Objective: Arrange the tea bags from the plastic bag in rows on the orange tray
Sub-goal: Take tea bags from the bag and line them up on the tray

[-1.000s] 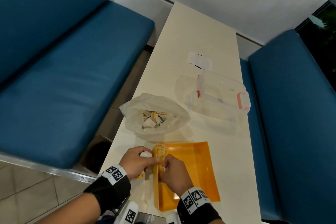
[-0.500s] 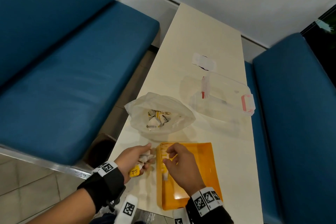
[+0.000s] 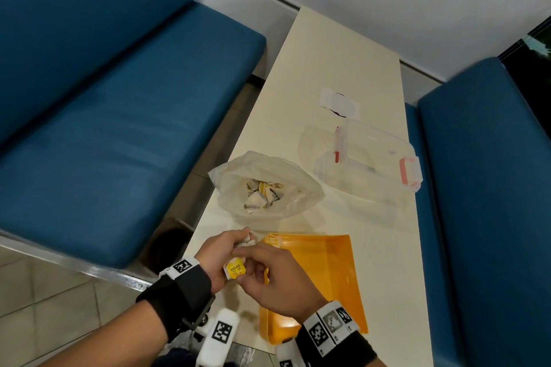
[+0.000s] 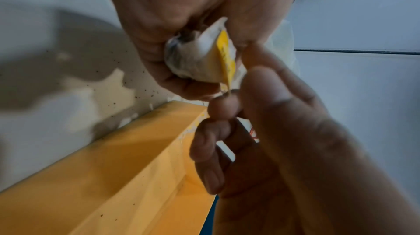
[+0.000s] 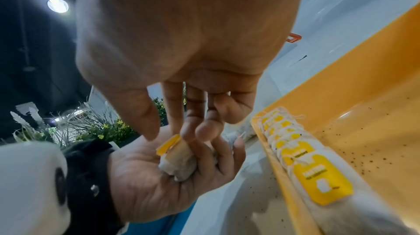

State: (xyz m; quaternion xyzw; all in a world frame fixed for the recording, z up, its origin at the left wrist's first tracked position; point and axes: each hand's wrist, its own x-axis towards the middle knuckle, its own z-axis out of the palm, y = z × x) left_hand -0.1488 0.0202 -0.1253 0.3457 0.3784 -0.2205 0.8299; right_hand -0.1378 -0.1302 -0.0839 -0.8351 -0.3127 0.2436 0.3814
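Observation:
My left hand [image 3: 229, 250] sits just left of the orange tray [image 3: 334, 283] and grips a small bunch of tea bags [image 4: 195, 59] in its curled palm. One yellow tag [image 3: 235, 269] sticks out of the bunch. My right hand [image 3: 253, 259] has reached across the tray's left wall, and its thumb and fingertips [image 5: 189, 129] pinch that tag [image 5: 168, 144]. A row of tea bags [image 5: 295, 150] with yellow tags lies along the tray's left wall [image 5: 284, 194]. The open plastic bag [image 3: 265, 188] beyond the tray holds several more tea bags.
A clear plastic box with pink latches [image 3: 372, 158] lies on the white table [image 3: 328, 53] beyond the tray, to the right. A white packet [image 3: 338, 101] lies farther back. Blue benches [image 3: 104, 143] [image 3: 492, 188] flank the table, and its left edge is close to my left hand.
My right hand left the row in the tray and moved left onto the bunch in my left hand. My left hand stayed beside the tray, still holding the tea bags.

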